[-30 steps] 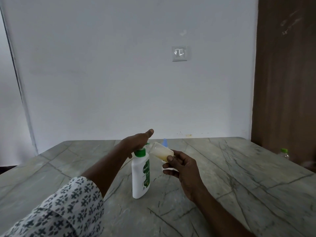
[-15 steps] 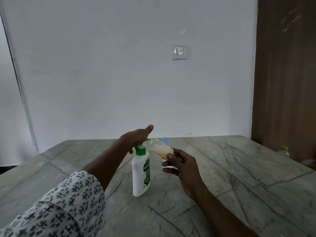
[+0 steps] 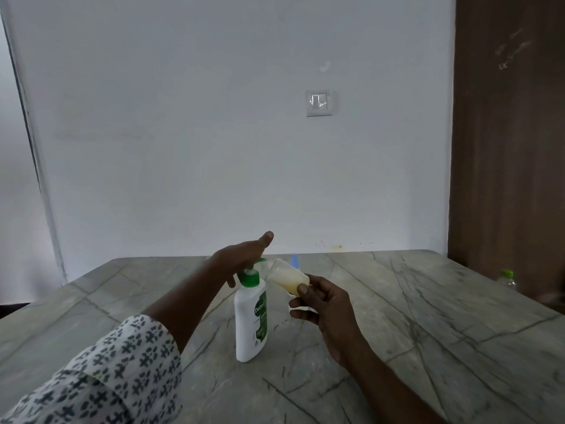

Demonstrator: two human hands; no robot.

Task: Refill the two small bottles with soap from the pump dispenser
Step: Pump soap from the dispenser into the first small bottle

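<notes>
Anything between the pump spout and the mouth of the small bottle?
Nothing visible. The right hand holds the small bottle tilted with its mouth at the green spout; the left hand rests on top of the pump dispenser, above that gap, not in it.

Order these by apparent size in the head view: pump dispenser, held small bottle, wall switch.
1. pump dispenser
2. small bottle
3. wall switch, only slightly smaller-looking; it is farther from the camera, so true size stays unsure.
</notes>
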